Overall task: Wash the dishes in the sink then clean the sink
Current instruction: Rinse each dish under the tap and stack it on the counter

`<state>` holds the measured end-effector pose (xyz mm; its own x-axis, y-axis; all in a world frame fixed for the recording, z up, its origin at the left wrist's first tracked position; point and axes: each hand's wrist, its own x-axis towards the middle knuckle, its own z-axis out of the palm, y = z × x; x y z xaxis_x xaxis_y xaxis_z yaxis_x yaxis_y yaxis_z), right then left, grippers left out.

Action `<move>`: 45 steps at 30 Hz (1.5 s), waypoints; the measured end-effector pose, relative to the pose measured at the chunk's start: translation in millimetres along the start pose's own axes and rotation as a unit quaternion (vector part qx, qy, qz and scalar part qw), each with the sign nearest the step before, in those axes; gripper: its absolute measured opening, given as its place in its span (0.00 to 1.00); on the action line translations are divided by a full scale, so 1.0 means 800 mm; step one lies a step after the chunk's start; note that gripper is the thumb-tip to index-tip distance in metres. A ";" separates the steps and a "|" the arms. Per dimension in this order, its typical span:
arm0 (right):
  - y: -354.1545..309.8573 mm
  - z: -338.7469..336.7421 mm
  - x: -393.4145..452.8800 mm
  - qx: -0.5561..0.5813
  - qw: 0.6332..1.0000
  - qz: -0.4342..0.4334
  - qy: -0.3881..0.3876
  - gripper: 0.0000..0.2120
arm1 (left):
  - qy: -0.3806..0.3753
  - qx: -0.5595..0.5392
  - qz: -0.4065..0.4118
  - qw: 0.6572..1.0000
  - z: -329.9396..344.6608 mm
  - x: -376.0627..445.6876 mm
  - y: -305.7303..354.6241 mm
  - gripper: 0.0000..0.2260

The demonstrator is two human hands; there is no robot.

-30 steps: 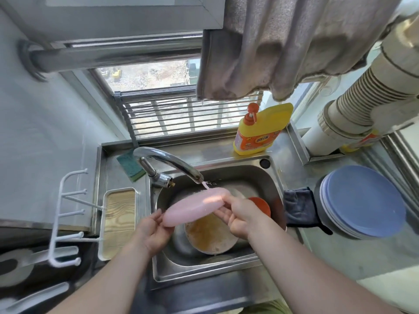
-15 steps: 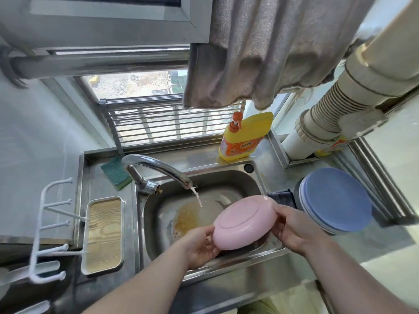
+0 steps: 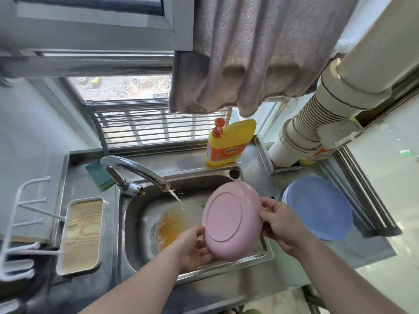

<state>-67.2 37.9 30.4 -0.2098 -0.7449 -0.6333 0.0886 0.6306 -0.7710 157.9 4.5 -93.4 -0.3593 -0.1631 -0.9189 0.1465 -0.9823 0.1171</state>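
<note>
- Pink plate (image 3: 231,220) hangs tilted over the sink (image 3: 226,266), underside showing, between both hands.
- Left hand (image 3: 192,248) curls under its lower rim; keep that support.
- Right hand (image 3: 281,223) pinches the right rim; swing it gently toward the blue plates (image 3: 319,207) just right of this hand.

Views: one, head-worn, wide-angle.
Position: above the sink (image 3: 195,271), at the worktop (image 3: 362,250) front edge.
Direction: forward and steeply down, toward the window (image 3: 127,87).
Range: close; forearms enter from the bottom edge.
Overlap: none.
</note>
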 end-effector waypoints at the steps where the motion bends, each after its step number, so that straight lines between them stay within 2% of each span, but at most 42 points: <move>1: -0.008 -0.002 -0.002 -0.016 1.000 -0.018 -0.016 0.10 | -0.018 -0.017 0.001 1.000 0.003 0.000 0.001 0.13; 4: -0.022 -0.013 -0.006 -0.108 0.991 -0.071 -0.048 0.13 | -0.061 -0.084 -0.005 0.995 0.008 -0.005 0.009 0.29; 7: -0.025 -0.041 -0.006 -0.299 0.938 -0.164 -0.069 0.18 | -0.128 -0.125 -0.004 0.984 0.010 -0.019 0.016 0.39; 9: -0.028 -0.063 -0.011 -0.378 0.894 -0.216 -0.105 0.18 | -0.154 -0.133 0.004 0.979 0.009 -0.030 0.018 0.39; 12: -0.027 -0.089 -0.014 -0.452 0.845 -0.253 -0.132 0.16 | -0.142 -0.110 0.024 0.983 0.017 -0.047 0.011 0.24; 13: -0.024 -0.097 -0.010 -0.454 0.848 -0.249 -0.116 0.15 | -0.129 -0.100 0.032 0.986 0.020 -0.049 0.006 0.19; 14: -0.020 -0.101 -0.005 -0.424 0.869 -0.234 -0.098 0.15 | -0.114 -0.096 0.046 0.988 0.022 -0.048 0.001 0.18; 15: -0.015 -0.100 -0.002 -0.362 0.905 -0.204 -0.088 0.16 | -0.098 -0.093 0.066 0.989 0.023 -0.044 -0.005 0.20; 17: -0.002 -0.089 0.003 -0.137 0.982 -0.099 -0.084 0.14 | -0.085 -0.092 0.108 0.986 0.024 -0.029 -0.014 0.29; 18: 0.006 -0.081 0.007 -0.043 0.995 -0.040 -0.075 0.13 | -0.080 -0.094 0.122 0.985 0.025 -0.024 -0.019 0.31; 20: 0.024 -0.067 0.011 -0.001 0.999 0.024 -0.046 0.08 | -0.065 -0.086 0.140 0.984 0.028 -0.014 -0.028 0.32; 22: 0.037 -0.055 0.011 -0.009 0.999 0.034 -0.008 0.09 | -0.047 -0.074 0.150 0.985 0.031 -0.009 -0.036 0.31; 24: 0.044 -0.048 0.012 -0.020 1.000 -0.007 0.007 0.11 | -0.024 -0.070 0.160 0.984 0.034 -0.005 -0.044 0.27; 26: 0.043 -0.049 0.011 -0.031 0.999 -0.041 -0.011 0.12 | 0.002 -0.076 0.170 0.983 0.039 -0.003 -0.049 0.21; 30: 0.047 -0.065 0.021 -0.063 0.995 -0.076 -0.023 0.13 | 0.029 -0.075 0.181 0.980 0.057 0.001 -0.049 0.15; 33: 0.052 -0.083 0.033 -0.067 0.995 -0.075 -0.027 0.12 | 0.079 -0.059 0.183 0.978 0.074 0.005 -0.048 0.11; 36: 0.063 -0.118 0.053 -0.085 0.995 -0.052 0.022 0.09 | 0.114 -0.014 0.160 0.980 0.094 0.012 -0.047 0.10; 39: 0.072 -0.170 0.070 -0.078 0.995 -0.035 0.050 0.12 | 0.120 0.038 0.201 0.971 0.135 0.025 -0.039 0.10; 43: 0.064 -0.259 0.066 -0.126 0.978 -0.065 0.155 0.13 | 0.072 0.101 0.238 0.963 0.233 0.045 -0.026 0.09; 45: 0.068 -0.308 0.071 -0.162 0.962 -0.057 0.213 0.12 | 0.070 0.175 0.251 0.949 0.281 0.065 -0.022 0.09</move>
<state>-314.2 83.5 -30.8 -0.5859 -0.6995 -0.4091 -0.2514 0.6368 -0.7289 -70.5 -7.3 -58.6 -0.1952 -0.6296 -0.7520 -0.0562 -0.7583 0.6494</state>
